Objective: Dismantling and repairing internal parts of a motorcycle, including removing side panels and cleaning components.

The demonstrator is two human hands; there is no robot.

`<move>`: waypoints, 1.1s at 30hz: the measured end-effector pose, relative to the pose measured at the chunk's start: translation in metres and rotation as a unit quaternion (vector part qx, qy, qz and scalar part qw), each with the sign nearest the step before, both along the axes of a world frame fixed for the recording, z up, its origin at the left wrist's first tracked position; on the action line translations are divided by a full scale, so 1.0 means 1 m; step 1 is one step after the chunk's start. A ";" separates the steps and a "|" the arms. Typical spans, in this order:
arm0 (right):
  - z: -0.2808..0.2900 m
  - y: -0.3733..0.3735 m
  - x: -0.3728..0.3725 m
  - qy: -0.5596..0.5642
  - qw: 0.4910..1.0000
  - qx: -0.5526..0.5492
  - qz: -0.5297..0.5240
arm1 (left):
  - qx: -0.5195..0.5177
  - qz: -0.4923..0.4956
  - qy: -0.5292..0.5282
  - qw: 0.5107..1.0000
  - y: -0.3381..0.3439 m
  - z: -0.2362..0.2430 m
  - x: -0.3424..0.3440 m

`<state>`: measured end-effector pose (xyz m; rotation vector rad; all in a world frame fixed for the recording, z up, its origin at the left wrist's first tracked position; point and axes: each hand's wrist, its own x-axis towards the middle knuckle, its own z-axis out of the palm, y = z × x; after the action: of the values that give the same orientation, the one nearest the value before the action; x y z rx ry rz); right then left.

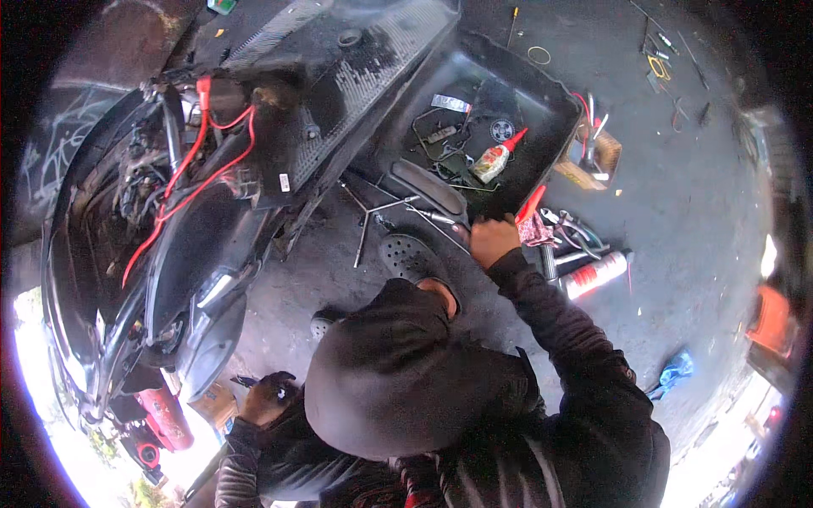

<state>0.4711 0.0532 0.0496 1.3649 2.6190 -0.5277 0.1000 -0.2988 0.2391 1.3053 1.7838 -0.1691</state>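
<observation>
My right hand [493, 242] is closed in a fist at the near edge of a black plastic tray [555, 102]. An orange-red piece [531, 206] juts out beside it; what the fist holds is hidden. Low on the left, my left hand [268, 400] is curled beside the scooter body, with a small dark piece at its fingers that I cannot make out. Inside the tray lie a white bottle with a red nozzle [491, 161], a toothed disc [502, 129] and thin gaskets [436, 135]. A three-armed wrench [366, 212] rests on the floor near my shoe [409, 258].
A partly stripped black scooter [152, 212] with a loose red cable [182, 182] fills the left side. Right of the tray are a cardboard box [584, 161] of tools and a red-and-white spray can [595, 275]. A blue cloth [675, 372] lies on the floor.
</observation>
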 end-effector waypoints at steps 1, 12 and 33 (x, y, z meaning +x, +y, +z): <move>0.003 0.002 0.002 -0.013 1.000 -0.025 0.008 | -0.004 -0.002 -0.005 1.000 -0.007 -0.007 -0.004; 0.019 0.087 0.040 0.304 0.912 0.047 -0.270 | -0.108 0.161 0.014 0.981 -0.106 -0.079 -0.058; -0.072 0.142 -0.029 0.051 0.996 -0.026 0.076 | -0.062 0.117 0.054 0.990 -0.097 -0.078 -0.087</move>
<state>0.4417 0.1957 -0.0220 1.1419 2.7392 -0.6544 0.0134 -0.3962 0.1615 1.0073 1.9700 -0.2211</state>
